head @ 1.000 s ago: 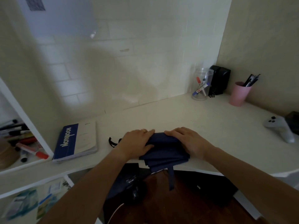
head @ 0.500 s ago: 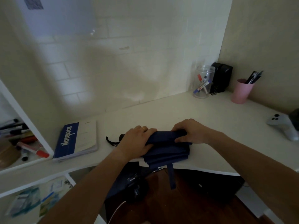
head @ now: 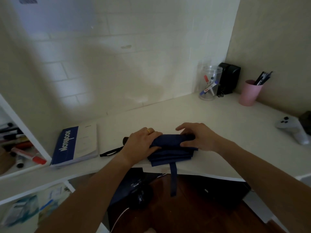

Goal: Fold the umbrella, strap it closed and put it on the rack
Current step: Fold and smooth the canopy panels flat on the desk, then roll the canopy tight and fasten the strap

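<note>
A collapsed navy umbrella lies crosswise on the white desk near its front edge. My left hand grips the fabric at the handle end; the dark handle and its black wrist loop stick out to the left. My right hand pinches the rolled canopy at the other end, thumb under, fingers over. The closing strap hangs loose over the desk edge. A white rack with shelves stands at the far left.
A blue and white notebook lies left of the umbrella. At the back right stand a clear jar of markers, a black box and a pink pen cup. A grey controller lies at the right. Markers fill the rack shelf.
My right hand moved from lying flat on the fabric to pinching and rolling the canopy's far edge. The bundle has become tighter; my left hand stayed on the handle end.
</note>
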A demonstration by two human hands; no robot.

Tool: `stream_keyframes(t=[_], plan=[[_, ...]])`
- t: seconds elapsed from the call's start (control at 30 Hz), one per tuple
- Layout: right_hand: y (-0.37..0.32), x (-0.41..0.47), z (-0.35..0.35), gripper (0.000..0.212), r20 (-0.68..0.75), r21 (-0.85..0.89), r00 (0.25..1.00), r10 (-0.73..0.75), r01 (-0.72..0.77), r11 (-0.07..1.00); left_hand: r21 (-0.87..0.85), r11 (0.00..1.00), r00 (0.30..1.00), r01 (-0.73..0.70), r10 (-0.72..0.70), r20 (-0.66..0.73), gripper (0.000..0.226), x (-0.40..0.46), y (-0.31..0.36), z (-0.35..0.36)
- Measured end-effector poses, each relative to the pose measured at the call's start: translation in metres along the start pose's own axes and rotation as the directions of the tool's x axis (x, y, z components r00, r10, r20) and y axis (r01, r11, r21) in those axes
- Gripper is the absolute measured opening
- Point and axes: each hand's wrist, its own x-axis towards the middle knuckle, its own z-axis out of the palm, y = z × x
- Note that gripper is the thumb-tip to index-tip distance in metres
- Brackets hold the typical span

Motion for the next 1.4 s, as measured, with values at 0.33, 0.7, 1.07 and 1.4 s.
stream_keyframes(t=[0.33, 0.7, 1.07, 1.4], plan=[[-0.005, -0.019, 0.019, 0.036, -0.13, -0.219, 0.961, -0.243, 0.211, 0.953, -0.056, 0.998, 1.0, -0.01, 0.012, 0.026, 0.054, -0.015, 0.003, -0.002], [-0.009, -0.02, 0.015, 0.028, -0.112, -0.102, 0.983, -0.148, 0.136, 0.985, -0.295, 0.933, 0.976, 0.205, -0.172, 0.134, 0.034, -0.011, 0.02, -0.024], [-0.025, -0.112, 0.123, 0.075, -0.387, -0.558, 0.875, -0.29, 0.029, 0.829, -0.325, 0.892, 0.948, 0.315, -0.281, 0.148, 0.053, -0.015, 0.03, -0.013], [-0.026, -0.116, 0.144, 0.032, -0.488, -0.61, 0.762, -0.425, 0.05, 0.791, -0.246, 0.89, 0.923, 0.383, -0.358, 0.141, 0.055, -0.014, 0.043, -0.014]])
